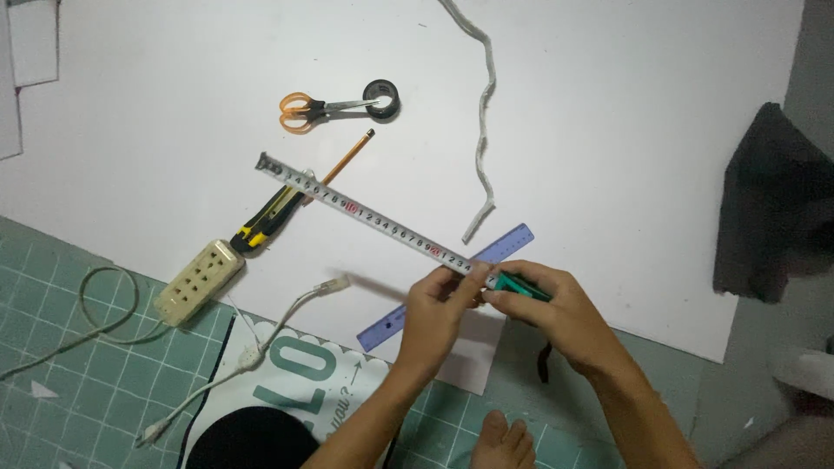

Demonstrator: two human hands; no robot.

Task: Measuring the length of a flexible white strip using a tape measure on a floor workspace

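Clearly both hands work on one tape measure (517, 285), whose green case sits in the right hand (556, 308), near the middle of the picture. The right hand is closed around the case, so the case cannot slide. The left hand (439, 304) pinches the tape (365, 213) just beside the case with thumb and fingers, probably to keep it flat on the white sheet (608, 130). The tape runs out far and to the left, and its metal end lies near a pencil (347, 159) and across a yellow and black utility knife (265, 221).

A blue ruler (460, 282) lies under the hands, at an angle to the tape. Farther away are orange scissors (317, 109) with the blades touching a roll of black tape (382, 97). A white strip (482, 113) curls down the sheet on the right side. At the left, on the green cutting mat (52, 287), rests a beige power strip (198, 282) with its cable. A dark cloth (769, 208) is at the far right edge.
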